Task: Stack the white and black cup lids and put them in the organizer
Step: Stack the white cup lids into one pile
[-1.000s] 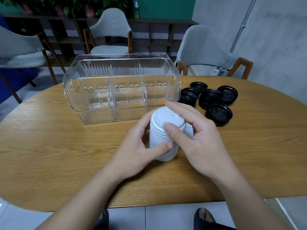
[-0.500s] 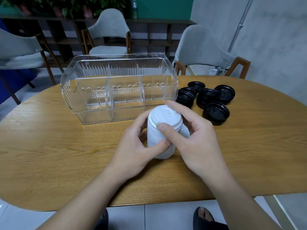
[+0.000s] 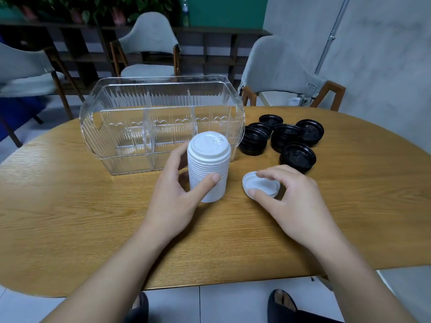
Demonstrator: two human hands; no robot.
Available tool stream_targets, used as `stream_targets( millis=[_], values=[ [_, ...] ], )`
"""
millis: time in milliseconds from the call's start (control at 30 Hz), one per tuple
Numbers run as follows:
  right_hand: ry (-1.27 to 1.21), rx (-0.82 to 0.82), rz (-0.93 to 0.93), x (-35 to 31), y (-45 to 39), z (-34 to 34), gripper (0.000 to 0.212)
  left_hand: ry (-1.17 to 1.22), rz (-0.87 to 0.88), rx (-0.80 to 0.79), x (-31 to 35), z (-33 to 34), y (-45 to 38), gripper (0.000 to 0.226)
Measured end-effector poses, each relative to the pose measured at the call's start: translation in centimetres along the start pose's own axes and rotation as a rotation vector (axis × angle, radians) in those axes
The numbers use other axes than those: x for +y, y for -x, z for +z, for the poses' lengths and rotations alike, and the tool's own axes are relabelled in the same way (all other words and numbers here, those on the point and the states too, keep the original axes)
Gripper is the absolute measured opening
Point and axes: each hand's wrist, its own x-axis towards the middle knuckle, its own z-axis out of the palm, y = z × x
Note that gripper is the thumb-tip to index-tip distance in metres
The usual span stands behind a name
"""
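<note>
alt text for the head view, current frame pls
The left hand grips a tall stack of white lids upright on a wooden table, while the right hand pinches a loose white lid beside it. Behind stand an empty clear organizer and black lids.

White ribbed lid stack (image 3: 208,166), black lids (image 3: 297,157), clear ridged organizer (image 3: 161,122), oak-grain table (image 3: 70,217), grey chairs (image 3: 277,66)

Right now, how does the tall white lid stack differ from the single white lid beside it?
The white lid stack stands upright, many lids high; the single white lid lies flat on the table. The left hand grips the stack; the right hand pinches the single lid. Both are white and outside the organizer.
</note>
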Motion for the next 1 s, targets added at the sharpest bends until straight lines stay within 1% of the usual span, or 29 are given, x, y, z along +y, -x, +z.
stream_targets(
  millis=[100,167,300,367,467,667,800,900,1000],
  values=[
    [0.093,-0.040,-0.036,0.4,0.2,0.2,0.041,0.014,-0.003,0.010,-0.1,0.1,0.1,0.072],
    [0.154,-0.046,-0.059,0.6,0.2,0.4,0.040,0.009,-0.002,0.016,-0.2,0.2,0.2,0.071],
    [0.220,-0.038,-0.093,1.2,-0.1,1.1,0.022,-0.082,0.044,0.062,0.0,0.0,0.4,0.078],
    [0.224,-0.050,-0.096,1.4,-0.2,1.2,0.016,-0.125,0.068,0.058,0.1,-0.2,0.5,0.080],
    [0.204,-0.045,-0.113,1.2,-0.2,1.2,0.010,-0.138,0.070,0.015,0.2,-0.3,0.7,0.081],
    [0.165,0.007,-0.092,0.5,-0.2,1.4,0.021,-0.161,0.066,0.033,0.5,-0.2,0.8,0.086],
    [0.047,0.006,-0.012,0.4,-0.1,1.2,0.025,-0.172,0.048,0.040,0.2,-0.3,0.9,0.093],
    [-0.011,0.001,0.025,0.2,0.0,0.8,0.022,-0.181,0.058,0.022,0.2,-0.3,1.0,0.095],
    [-0.024,0.030,0.002,0.0,0.0,0.5,0.019,-0.179,0.072,0.037,0.0,-0.2,1.0,0.096]
  ],
)
